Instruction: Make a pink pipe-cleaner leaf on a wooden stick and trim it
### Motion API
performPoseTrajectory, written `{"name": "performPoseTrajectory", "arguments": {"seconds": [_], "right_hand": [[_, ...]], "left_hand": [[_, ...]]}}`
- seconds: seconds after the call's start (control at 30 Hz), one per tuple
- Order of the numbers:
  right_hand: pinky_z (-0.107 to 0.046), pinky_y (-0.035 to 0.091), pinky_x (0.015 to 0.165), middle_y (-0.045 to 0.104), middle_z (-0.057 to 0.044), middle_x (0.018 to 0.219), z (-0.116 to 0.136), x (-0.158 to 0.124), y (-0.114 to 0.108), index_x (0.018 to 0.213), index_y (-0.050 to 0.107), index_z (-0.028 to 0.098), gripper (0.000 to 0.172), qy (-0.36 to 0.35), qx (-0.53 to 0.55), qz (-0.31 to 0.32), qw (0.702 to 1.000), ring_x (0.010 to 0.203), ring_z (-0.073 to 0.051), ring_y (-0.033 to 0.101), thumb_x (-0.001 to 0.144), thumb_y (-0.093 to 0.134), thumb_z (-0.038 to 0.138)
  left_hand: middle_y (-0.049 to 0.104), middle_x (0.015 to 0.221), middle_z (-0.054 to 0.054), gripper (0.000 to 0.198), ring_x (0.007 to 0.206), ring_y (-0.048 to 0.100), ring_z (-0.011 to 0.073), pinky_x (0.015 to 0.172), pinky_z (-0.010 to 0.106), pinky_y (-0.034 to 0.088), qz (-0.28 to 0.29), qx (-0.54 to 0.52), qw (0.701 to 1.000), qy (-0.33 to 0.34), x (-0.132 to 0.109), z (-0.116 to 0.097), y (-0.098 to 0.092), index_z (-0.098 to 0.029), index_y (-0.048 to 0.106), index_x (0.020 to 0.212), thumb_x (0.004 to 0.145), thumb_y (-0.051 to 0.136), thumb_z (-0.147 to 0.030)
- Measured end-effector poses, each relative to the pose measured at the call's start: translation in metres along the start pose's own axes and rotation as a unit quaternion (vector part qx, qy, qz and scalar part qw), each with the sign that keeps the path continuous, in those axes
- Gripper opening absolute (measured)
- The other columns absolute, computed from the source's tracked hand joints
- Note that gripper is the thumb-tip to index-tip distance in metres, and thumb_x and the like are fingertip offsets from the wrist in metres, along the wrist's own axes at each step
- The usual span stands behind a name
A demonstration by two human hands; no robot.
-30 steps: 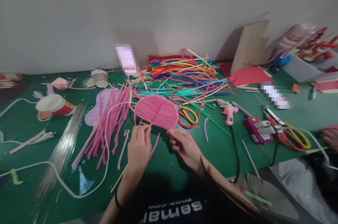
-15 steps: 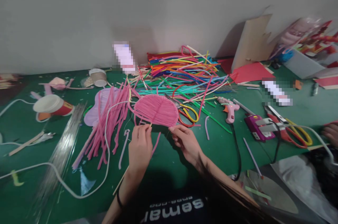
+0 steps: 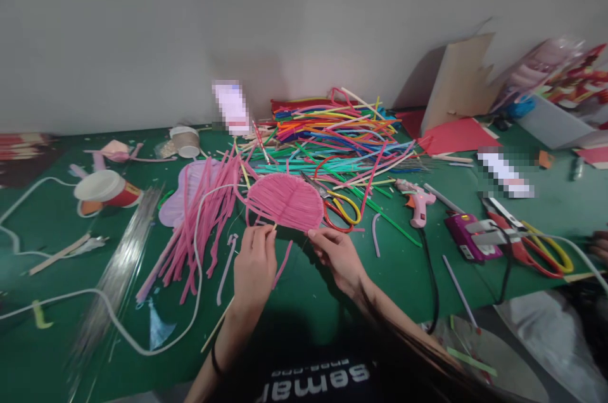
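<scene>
A pink oval fan (image 3: pixel 287 201) of pipe cleaners laid side by side, with a ridge down its middle, is held up over the table. My left hand (image 3: pixel 256 260) is closed around its thin wooden stick (image 3: pixel 217 325), whose lower end shows below the wrist. At the fan's lower right edge, my right hand (image 3: pixel 335 254) pinches the rim between thumb and fingers. Loose pink pipe cleaners (image 3: pixel 199 232) lie to the left, partly over a lilac panel (image 3: pixel 171 200). Behind the fan's right side are scissors (image 3: pixel 349 208) with red and yellow handles.
Several coloured pipe cleaners (image 3: pixel 332 127) are heaped at the back. Rightward lie a pink glue gun (image 3: pixel 420 203), a purple box (image 3: pixel 468 235) and larger scissors (image 3: pixel 541 251). A paper cup (image 3: pixel 102 187), thin wires (image 3: pixel 121 251) and a white cable (image 3: pixel 197 257) occupy the left.
The view has turned slightly left, so the table things appear a little further right. Both hands keep the same hold on the fan, which shows no clear change.
</scene>
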State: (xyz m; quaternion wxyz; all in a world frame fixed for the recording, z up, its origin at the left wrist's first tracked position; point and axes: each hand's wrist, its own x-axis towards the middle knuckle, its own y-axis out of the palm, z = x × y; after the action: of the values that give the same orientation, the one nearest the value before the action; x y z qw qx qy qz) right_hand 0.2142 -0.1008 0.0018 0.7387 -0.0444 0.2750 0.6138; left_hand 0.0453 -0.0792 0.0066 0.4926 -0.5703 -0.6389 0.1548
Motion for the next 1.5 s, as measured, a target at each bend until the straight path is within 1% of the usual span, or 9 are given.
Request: {"name": "performPoseTrajectory", "arguments": {"seconds": [0.23, 0.33, 0.4, 0.63, 0.73, 0.9, 1.23, 1.43, 1.5], "right_hand": [[-0.025, 0.038, 0.052, 0.058, 0.0, 0.06, -0.005, -0.007, -0.009, 0.072, 0.072, 0.016, 0.034, -0.115, -0.179, 0.047, 0.976, 0.053, -0.011, 0.05, 0.075, 0.069, 0.05], [-0.024, 0.041, 0.049, 0.065, -0.004, 0.075, -0.01, -0.009, -0.02, 0.082, 0.073, 0.017, 0.033, -0.092, -0.212, 0.118, 0.966, 0.059, -0.013, 0.056, 0.077, 0.067, 0.048], [-0.024, 0.043, 0.048, 0.067, -0.006, 0.084, -0.01, -0.007, -0.031, 0.089, 0.073, 0.017, 0.033, -0.067, -0.214, 0.156, 0.962, 0.064, -0.015, 0.06, 0.075, 0.069, 0.048], [-0.032, 0.051, 0.075, 0.07, -0.008, 0.096, 0.032, 0.015, -0.06, 0.105, 0.07, 0.021, 0.041, -0.103, -0.115, 0.053, 0.987, 0.088, -0.02, 0.065, 0.08, 0.062, 0.054], [-0.032, 0.049, 0.079, 0.07, -0.009, 0.099, 0.049, 0.024, -0.051, 0.105, 0.07, 0.019, 0.05, -0.101, -0.174, 0.115, 0.973, 0.096, -0.022, 0.064, 0.086, 0.049, 0.06], [-0.029, 0.045, 0.074, 0.071, -0.002, 0.087, 0.048, 0.034, -0.026, 0.089, 0.073, 0.017, 0.038, -0.108, -0.288, 0.201, 0.93, 0.08, -0.018, 0.061, 0.072, 0.07, 0.052], [-0.023, 0.04, 0.06, 0.059, 0.003, 0.067, 0.033, 0.039, -0.024, 0.079, 0.064, 0.015, 0.03, -0.074, -0.252, 0.207, 0.942, 0.063, -0.011, 0.053, 0.072, 0.072, 0.043], [-0.025, 0.043, 0.061, 0.063, 0.001, 0.069, 0.028, 0.044, -0.025, 0.082, 0.064, 0.015, 0.026, -0.075, -0.261, 0.225, 0.936, 0.063, -0.013, 0.057, 0.075, 0.069, 0.039], [-0.025, 0.045, 0.064, 0.065, 0.0, 0.072, 0.028, 0.046, -0.026, 0.082, 0.065, 0.015, 0.026, -0.082, -0.27, 0.23, 0.931, 0.067, -0.014, 0.06, 0.074, 0.071, 0.039]], "left_hand": [[0.072, 0.078, 0.002, 0.027, 0.063, 0.067, 0.0175, 0.061, 0.028, 0.05, 0.111, -0.125, 0.977, -0.135, 0.018, 0.006, -0.008, -0.02, 0.066, 0.101, 0.094, 0.046, -0.037], [0.072, 0.072, 0.0, 0.028, 0.059, 0.065, 0.0168, 0.059, 0.027, 0.049, 0.115, -0.12, 0.975, -0.147, 0.025, 0.01, -0.009, -0.021, 0.069, 0.091, 0.091, 0.05, -0.042], [0.073, 0.079, 0.001, 0.026, 0.067, 0.067, 0.0175, 0.064, 0.028, 0.049, 0.107, -0.096, 0.983, -0.112, 0.027, 0.012, -0.011, -0.021, 0.069, 0.086, 0.09, 0.052, -0.041], [0.072, 0.084, 0.001, 0.025, 0.076, 0.065, 0.0166, 0.072, 0.03, 0.045, 0.199, -0.088, 0.974, 0.065, 0.027, 0.012, -0.027, -0.025, 0.071, 0.085, 0.092, 0.052, -0.039], [0.072, 0.083, 0.0, 0.022, 0.079, 0.065, 0.0154, 0.073, 0.029, 0.043, 0.276, -0.112, 0.945, 0.136, 0.029, 0.008, -0.028, -0.026, 0.072, 0.086, 0.092, 0.054, -0.037], [0.072, 0.084, 0.0, 0.021, 0.081, 0.065, 0.0152, 0.073, 0.03, 0.039, 0.337, -0.107, 0.917, 0.183, 0.028, 0.006, -0.022, -0.027, 0.072, 0.089, 0.093, 0.052, -0.033], [0.071, 0.082, 0.0, 0.022, 0.079, 0.064, 0.0153, 0.075, 0.03, 0.04, 0.367, -0.097, 0.908, 0.175, 0.021, 0.018, -0.018, -0.027, 0.072, 0.09, 0.093, 0.051, -0.036], [0.066, 0.116, 0.007, 0.035, 0.111, 0.057, 0.0221, 0.096, 0.037, 0.038, 0.234, -0.076, 0.956, 0.159, 0.037, 0.014, -0.008, -0.023, 0.062, 0.118, 0.091, 0.053, -0.043], [0.062, 0.124, 0.01, 0.05, 0.116, 0.054, 0.0265, 0.097, 0.04, 0.038, 0.259, -0.053, 0.95, 0.166, 0.048, 0.009, 0.0, -0.022, 0.057, 0.125, 0.084, 0.061, -0.05]]}}
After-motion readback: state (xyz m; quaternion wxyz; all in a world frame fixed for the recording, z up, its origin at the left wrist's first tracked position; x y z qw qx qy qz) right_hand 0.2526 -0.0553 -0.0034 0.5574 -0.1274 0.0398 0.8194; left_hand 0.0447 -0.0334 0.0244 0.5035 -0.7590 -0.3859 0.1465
